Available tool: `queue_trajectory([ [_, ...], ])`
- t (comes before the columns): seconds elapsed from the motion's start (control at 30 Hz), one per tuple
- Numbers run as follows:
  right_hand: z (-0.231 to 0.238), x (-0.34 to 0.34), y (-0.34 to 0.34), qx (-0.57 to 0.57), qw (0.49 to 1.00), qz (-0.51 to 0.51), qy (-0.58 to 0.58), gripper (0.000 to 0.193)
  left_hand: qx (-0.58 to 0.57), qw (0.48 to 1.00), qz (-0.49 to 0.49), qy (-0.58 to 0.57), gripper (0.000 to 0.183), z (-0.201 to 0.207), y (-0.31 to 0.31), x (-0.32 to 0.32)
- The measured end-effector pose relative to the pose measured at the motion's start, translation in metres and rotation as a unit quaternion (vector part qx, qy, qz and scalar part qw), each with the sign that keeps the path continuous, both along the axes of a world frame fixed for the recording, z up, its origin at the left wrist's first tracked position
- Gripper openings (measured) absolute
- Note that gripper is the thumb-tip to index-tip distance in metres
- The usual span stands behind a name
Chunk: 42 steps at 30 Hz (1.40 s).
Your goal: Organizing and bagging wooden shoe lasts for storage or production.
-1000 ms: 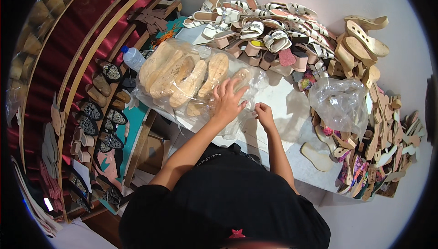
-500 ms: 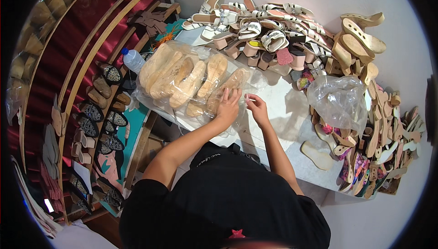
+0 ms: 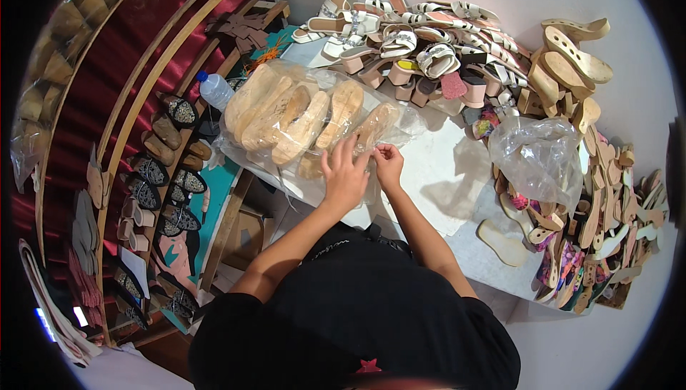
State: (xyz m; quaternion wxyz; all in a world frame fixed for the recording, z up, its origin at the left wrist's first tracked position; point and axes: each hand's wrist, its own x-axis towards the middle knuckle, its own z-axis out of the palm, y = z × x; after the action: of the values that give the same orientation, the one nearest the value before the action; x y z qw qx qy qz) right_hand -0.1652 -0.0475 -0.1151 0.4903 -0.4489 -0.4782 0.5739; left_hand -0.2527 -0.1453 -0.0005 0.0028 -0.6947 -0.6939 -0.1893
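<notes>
A clear plastic bag lies on the white table, holding several pale wooden shoe soles side by side. My left hand rests on the near side of the bag, palm down with fingers spread, below the rightmost wooden sole. Close beside it, my right hand has its thumb and fingers pinched together at the bag's near right edge. The film between those fingertips is hard to see.
White sandals are heaped at the back. Wooden soles pile up at the right, near a crumpled plastic bag and a loose insole. A water bottle and a shoe rack stand on the left.
My right hand has moved left to the bag's edge and its fingers have closed. My left hand has slid slightly nearer to me, its fingers spread wider.
</notes>
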Motion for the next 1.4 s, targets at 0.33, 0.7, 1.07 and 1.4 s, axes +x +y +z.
queue_trajectory([
  [0.33,0.007,-0.006,-0.004,-0.018,0.994,0.098,-0.051,0.021,-0.030,0.994,0.089,-0.062,0.071,-0.013,0.024,-0.018],
  [0.7,0.016,0.024,-0.018,0.162,0.967,0.070,-0.184,0.026,-0.012,0.994,0.087,-0.057,0.068,-0.010,0.021,-0.014],
  [1.07,-0.017,0.052,-0.029,-0.033,0.995,0.009,-0.093,0.027,0.017,0.994,0.074,-0.084,0.060,-0.003,0.019,-0.014],
  [1.4,0.001,0.005,-0.018,-0.112,0.992,0.026,0.052,0.012,-0.007,0.995,0.065,-0.081,0.056,-0.014,0.021,-0.020],
])
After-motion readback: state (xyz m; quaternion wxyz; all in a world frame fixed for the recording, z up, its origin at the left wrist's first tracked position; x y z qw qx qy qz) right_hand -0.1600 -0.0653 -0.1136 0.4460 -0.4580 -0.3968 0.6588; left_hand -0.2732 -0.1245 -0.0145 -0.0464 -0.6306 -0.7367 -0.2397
